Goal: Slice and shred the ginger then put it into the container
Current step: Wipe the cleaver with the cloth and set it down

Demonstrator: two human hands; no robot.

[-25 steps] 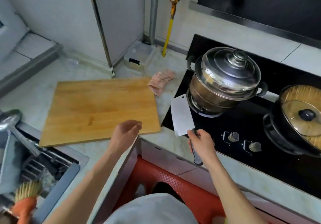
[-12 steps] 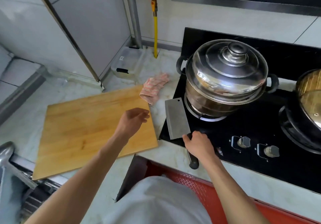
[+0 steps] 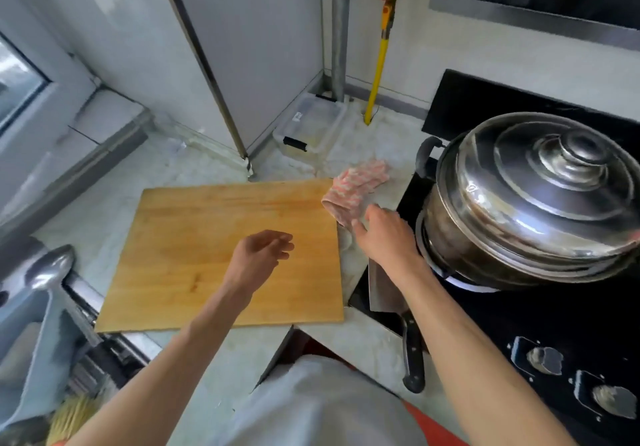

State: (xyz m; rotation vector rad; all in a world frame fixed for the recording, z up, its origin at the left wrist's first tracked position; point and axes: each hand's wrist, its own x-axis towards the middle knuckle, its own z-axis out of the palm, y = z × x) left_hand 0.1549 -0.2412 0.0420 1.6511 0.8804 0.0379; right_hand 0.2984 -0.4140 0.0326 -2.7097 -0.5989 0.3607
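Left hand loosely curled and empty over the board; right hand, fingers extended, reaches past the cleaver, risking a cut or a nudge.

grey wall panels, window, pale countertop

Left hand hovers loosely curled over the cutting board; right hand reaches above the cleaver toward the pink cloth.
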